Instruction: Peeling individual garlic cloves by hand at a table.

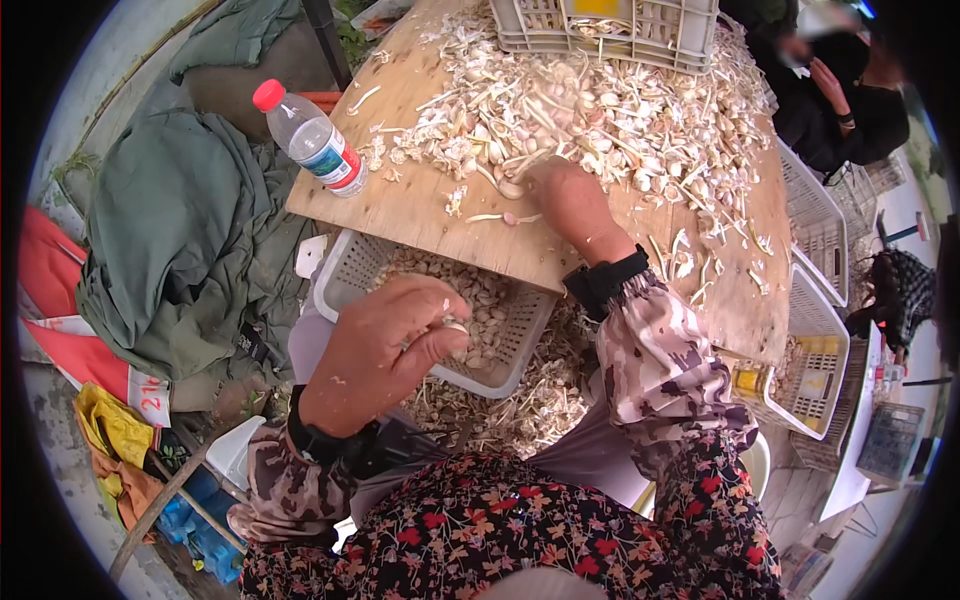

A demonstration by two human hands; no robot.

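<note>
My left hand [390, 349] is closed around a small garlic clove [452, 325], pinched between thumb and fingers above a grey plastic basket [341, 277] of loose cloves [487, 315]. My right hand [570, 202] rests at the near edge of a heap of garlic cloves, stalks and skins [555, 112] on a plywood board [420, 199]. Its fingertips are hidden behind the hand, so whether they hold anything does not show. A piece of garlic with a stalk [510, 218] lies just left of that hand.
A water bottle with a red cap [322, 154] stands on the board's left corner. A plastic crate [600, 45] sits at the far edge. More crates [814, 352] stand at right, near a seated person [840, 97]. Green cloth [172, 217] lies at left; garlic waste [540, 412] lies below the basket.
</note>
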